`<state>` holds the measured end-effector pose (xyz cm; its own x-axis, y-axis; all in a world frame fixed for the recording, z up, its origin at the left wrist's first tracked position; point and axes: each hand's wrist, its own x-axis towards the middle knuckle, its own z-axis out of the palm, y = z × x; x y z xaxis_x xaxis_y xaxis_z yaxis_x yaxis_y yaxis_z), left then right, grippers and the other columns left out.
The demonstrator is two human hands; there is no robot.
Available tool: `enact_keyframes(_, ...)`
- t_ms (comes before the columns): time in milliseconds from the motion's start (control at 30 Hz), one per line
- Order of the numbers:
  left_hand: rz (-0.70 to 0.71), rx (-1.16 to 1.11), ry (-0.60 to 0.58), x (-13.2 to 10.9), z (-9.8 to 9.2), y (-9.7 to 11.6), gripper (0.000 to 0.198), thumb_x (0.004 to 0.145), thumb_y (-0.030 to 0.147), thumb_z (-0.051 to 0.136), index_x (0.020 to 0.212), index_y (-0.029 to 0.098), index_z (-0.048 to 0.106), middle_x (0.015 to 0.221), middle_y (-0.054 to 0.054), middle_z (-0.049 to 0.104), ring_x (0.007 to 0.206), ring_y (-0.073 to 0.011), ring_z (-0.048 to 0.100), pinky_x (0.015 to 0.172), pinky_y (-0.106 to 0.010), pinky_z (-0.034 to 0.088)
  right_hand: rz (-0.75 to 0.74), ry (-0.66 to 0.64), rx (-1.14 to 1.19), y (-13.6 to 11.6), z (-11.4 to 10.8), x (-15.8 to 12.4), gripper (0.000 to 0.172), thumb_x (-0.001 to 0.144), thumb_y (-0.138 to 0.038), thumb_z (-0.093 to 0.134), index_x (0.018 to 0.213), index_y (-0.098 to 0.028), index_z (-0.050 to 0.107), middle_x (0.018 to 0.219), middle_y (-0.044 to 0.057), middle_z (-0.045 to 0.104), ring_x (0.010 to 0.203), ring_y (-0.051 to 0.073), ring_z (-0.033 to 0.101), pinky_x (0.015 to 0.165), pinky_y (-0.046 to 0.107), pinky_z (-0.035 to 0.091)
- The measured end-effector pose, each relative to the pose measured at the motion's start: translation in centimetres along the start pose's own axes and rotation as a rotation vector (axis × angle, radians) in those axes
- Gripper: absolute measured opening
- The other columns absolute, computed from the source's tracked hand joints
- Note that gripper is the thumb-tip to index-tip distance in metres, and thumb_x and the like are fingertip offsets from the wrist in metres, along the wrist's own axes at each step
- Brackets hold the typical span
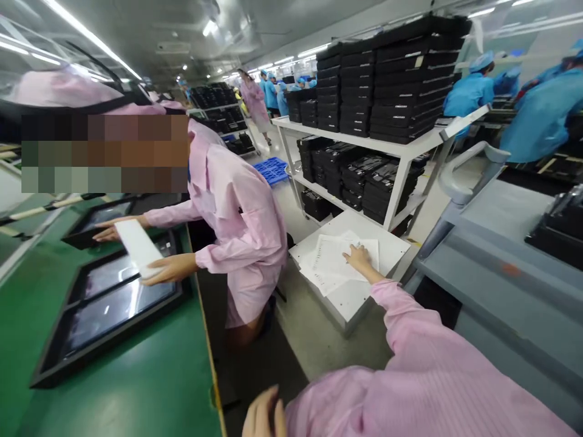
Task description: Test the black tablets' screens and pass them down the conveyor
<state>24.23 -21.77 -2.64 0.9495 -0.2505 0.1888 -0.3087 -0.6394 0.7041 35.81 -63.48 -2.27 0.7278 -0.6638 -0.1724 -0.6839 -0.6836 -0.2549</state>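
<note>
My right hand (pixel 359 258) rests on loose printed white sheets (pixel 334 258), its fingers bent and pinched near a small object too small to name. The sheets lie overlapping on a white box-like stand (pixel 303 246). At the bottom edge my left hand (pixel 264 417) is partly cut off, its fingers loosely curled with a gap and nothing visible between them.
On the left, a person in a pink coat (pixel 246 212) holds a white block (pixel 139 246) above black trays (pixel 112 343) on a green table (pixel 150 388). Behind stands a shelf cart (pixel 412 145) stacked with black trays (pixel 410 79). A grey cart (pixel 501 267) is at right.
</note>
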Motion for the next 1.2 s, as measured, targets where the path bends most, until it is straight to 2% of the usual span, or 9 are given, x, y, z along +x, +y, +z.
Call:
enact_keyframes(200,-0.031,-0.072,-0.100,12.0,10.6,3.9,0.031,0.087,0.036,0.053,0.111,0.021,0.064,0.114,-0.011,0.066,0.109,-0.0280,0.066,0.094,-0.043,0.054,-0.099,-0.096,-0.003,1.9,1.3,2.1,0.032,0.097,-0.024,0.056,0.129,-0.016,0.056,0.110,0.011,0.062,0.094,0.023,0.061,0.081,0.034,0.047)
enact_keyframes(333,-0.177,-0.044,-0.129,18.1,14.5,4.1,0.040,0.084,0.028,0.062,0.121,0.015,0.058,0.121,-0.016,0.061,0.114,-0.0300,0.063,0.102,-0.045,0.049,-0.188,-0.031,0.009,6.5,-0.6,1.4,0.035,0.093,-0.005,0.042,0.119,-0.016,0.063,0.111,0.014,0.061,0.098,0.024,0.060,0.082,0.031,0.042)
enact_keyframes(467,-0.249,-0.035,-0.140,21.1,17.2,3.7,0.056,0.082,0.023,0.068,0.133,0.014,0.049,0.133,-0.019,0.053,0.118,-0.0291,0.061,0.102,-0.042,0.048,-0.324,-0.015,-0.010,7.6,-0.9,0.1,0.035,0.097,-0.013,0.041,0.123,-0.015,0.065,0.126,0.016,0.057,0.117,0.028,0.054,0.097,0.034,0.040)
enact_keyframes(533,-0.278,-0.034,-0.166,21.7,18.3,3.6,0.068,0.077,0.021,0.074,0.138,0.015,0.045,0.135,-0.019,0.052,0.114,-0.0275,0.063,0.099,-0.039,0.050,-0.459,-0.054,-0.009,5.8,0.3,-0.4,0.043,0.094,-0.028,0.060,0.136,-0.018,0.058,0.139,0.014,0.052,0.131,0.028,0.043,0.107,0.034,0.036)
enact_keyframes(667,-0.350,-0.031,-0.224,21.2,19.5,3.6,0.078,0.072,0.014,0.079,0.140,0.014,0.042,0.117,-0.015,0.064,0.097,-0.0245,0.069,0.089,-0.035,0.052,-0.655,-0.157,-0.036,1.4,3.3,-0.7,0.089,0.067,-0.040,0.089,0.143,-0.012,0.052,0.152,0.017,0.042,0.140,0.032,0.034,0.112,0.037,0.035)
enact_keyframes(767,-0.379,-0.049,-0.250,19.8,19.5,3.7,0.072,0.075,0.012,0.076,0.139,0.014,0.043,0.096,-0.007,0.070,0.088,-0.0213,0.069,0.084,-0.032,0.053,-0.714,-0.185,-0.063,0.8,4.2,-1.0,0.073,0.071,-0.033,0.086,0.135,-0.013,0.060,0.145,0.017,0.051,0.134,0.032,0.042,0.105,0.036,0.043)
enact_keyframes(900,-0.397,-0.083,-0.248,18.3,19.5,4.4,0.068,0.078,0.013,0.074,0.139,0.013,0.045,0.089,-0.006,0.071,0.084,-0.0200,0.069,0.079,-0.029,0.052,-0.734,-0.136,-0.084,3.6,3.4,-1.5,0.041,0.078,-0.017,0.071,0.119,-0.022,0.072,0.123,0.009,0.066,0.117,0.027,0.058,0.086,0.029,0.051)
enact_keyframes(1067,-0.400,-0.098,-0.229,17.6,19.7,5.4,0.064,0.080,0.017,0.071,0.140,0.011,0.048,0.092,-0.007,0.070,0.088,-0.0209,0.068,0.081,-0.030,0.051,-0.553,0.108,-0.075,9.4,0.0,-1.0,0.042,0.091,-0.014,0.044,0.122,-0.022,0.072,0.104,0.010,0.068,0.084,0.023,0.066,0.074,0.029,0.051)
enact_keyframes(1200,-0.391,-0.072,-0.231,17.5,19.4,5.5,0.053,0.079,0.016,0.069,0.131,0.015,0.057,0.090,-0.006,0.068,0.091,-0.0212,0.066,0.088,-0.031,0.049,-0.483,0.566,0.088,12.7,-2.4,-0.4,0.043,0.095,-0.017,0.039,0.124,-0.016,0.070,0.093,0.012,0.065,0.078,0.023,0.064,0.073,0.031,0.050)
